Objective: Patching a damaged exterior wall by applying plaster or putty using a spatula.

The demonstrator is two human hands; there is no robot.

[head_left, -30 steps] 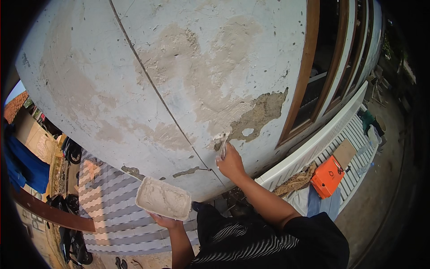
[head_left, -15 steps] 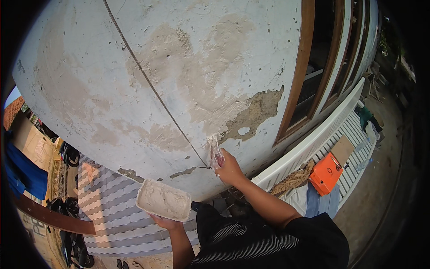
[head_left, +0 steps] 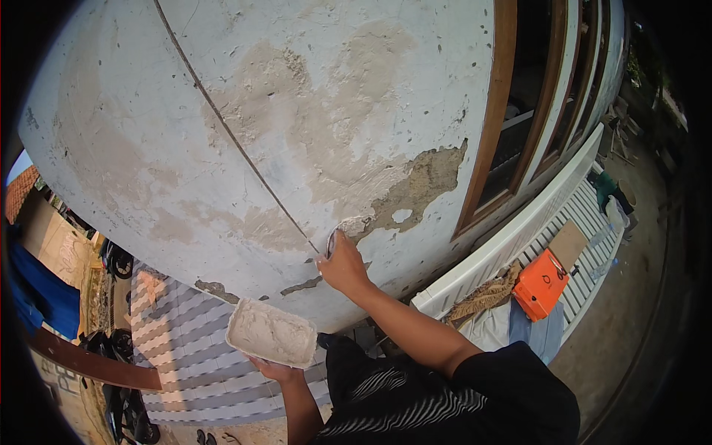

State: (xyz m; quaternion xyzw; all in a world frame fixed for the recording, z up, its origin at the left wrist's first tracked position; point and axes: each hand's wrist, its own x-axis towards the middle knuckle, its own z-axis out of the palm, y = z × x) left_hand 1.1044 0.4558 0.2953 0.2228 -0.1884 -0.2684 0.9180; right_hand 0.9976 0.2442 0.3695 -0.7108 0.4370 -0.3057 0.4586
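Note:
My left hand (head_left: 276, 370) grips a shallow rectangular tub (head_left: 234, 345) from below and holds it in front of the wall. Pale beige filler paste (head_left: 273, 334) fills the tub. Up against the white wall (head_left: 415, 89), my right hand (head_left: 345, 265) is closed around a putty knife (head_left: 331, 242), most of which the fingers hide. Wet filler (head_left: 354, 222) sits on the wall just above that hand. To its upper right, a patch of bare grey render (head_left: 426, 185) shows, and smoothed beige filler (head_left: 326, 133) spreads above.
A dark cable (head_left: 230, 130) runs diagonally down the wall to my right hand. At right, a white slatted bench (head_left: 586, 274) carries an orange box (head_left: 540, 285) below wooden-framed windows (head_left: 492, 119). Striped tiled floor (head_left: 185, 348) and a motorcycle (head_left: 119, 256) lie at left.
My right hand has moved left and slightly up along the wall with the putty knife, turning so the blade is mostly hidden. My left hand and the tub stay nearly in place.

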